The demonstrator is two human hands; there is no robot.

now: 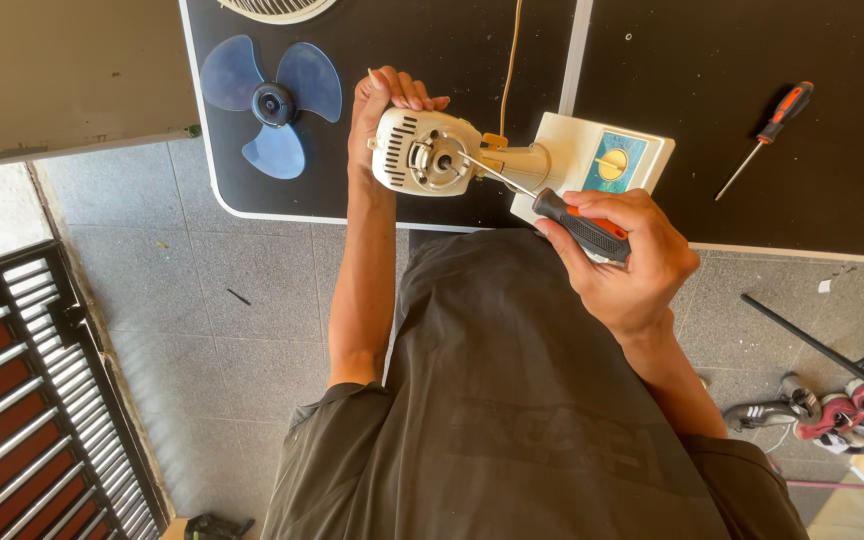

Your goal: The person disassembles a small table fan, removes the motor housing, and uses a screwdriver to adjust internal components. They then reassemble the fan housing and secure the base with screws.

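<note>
Grey floor tiles run under you, and the black tabletop [432, 40] with its white edge fills the upper part of the frame. Your left hand [377, 115] is wrapped around the back of the cream plastic fan motor housing [417, 150], just above centre, steadying it on its white base with a yellow dial [602, 160]. Your right hand [622, 255] is closed around the black-and-orange-handled screwdriver [587, 228], whose tip sits at the housing's front face near the motor shaft. If the tip is not seated squarely, I judge it could skid off and gouge the plastic or jab your left fingers. The housing overhangs the table edge, so a hard push could tip it. The translucent blue three-blade fan propeller [272, 100] lies at upper left, a second orange-handled screwdriver [764, 138] at upper right.
</note>
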